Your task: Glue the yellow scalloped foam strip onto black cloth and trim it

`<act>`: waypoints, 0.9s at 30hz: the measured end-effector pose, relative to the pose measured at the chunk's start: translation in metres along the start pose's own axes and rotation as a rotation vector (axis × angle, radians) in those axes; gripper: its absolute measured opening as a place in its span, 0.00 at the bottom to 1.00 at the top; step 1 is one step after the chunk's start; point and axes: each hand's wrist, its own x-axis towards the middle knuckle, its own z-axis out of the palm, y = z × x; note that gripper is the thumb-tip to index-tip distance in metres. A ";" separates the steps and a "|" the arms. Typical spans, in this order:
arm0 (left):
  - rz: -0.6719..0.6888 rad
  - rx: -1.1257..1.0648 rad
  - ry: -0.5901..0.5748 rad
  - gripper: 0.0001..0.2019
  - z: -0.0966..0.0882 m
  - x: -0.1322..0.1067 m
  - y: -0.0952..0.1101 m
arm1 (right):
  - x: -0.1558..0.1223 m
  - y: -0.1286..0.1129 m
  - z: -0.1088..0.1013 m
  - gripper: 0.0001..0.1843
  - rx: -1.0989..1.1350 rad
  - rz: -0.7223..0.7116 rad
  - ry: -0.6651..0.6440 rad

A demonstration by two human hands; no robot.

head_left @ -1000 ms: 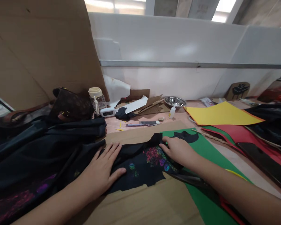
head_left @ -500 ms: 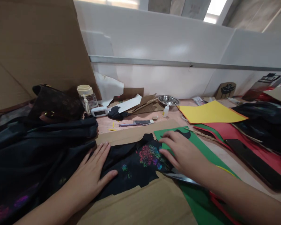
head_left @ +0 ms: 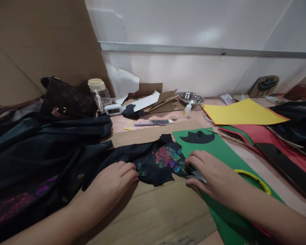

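Left hand grasps the cloth — likely positioning it; right hand curls at the blade, hold unclear — next likely needs sureness.

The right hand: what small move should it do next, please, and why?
Perhaps the right hand should shift back toward the yellow loop, probably a handle, because a metal blade shows between thumb and fingers, near the black cloth.

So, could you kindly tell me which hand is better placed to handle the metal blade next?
Probably the right hand, as the metal blade shows between its thumb and fingers, though a firm grip is unclear; the left hand sits farther off, at the black flowered cloth.
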 end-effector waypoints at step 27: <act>-0.322 -0.272 0.012 0.21 -0.052 0.024 -0.026 | 0.072 -0.030 -0.013 0.09 0.137 -0.002 -0.117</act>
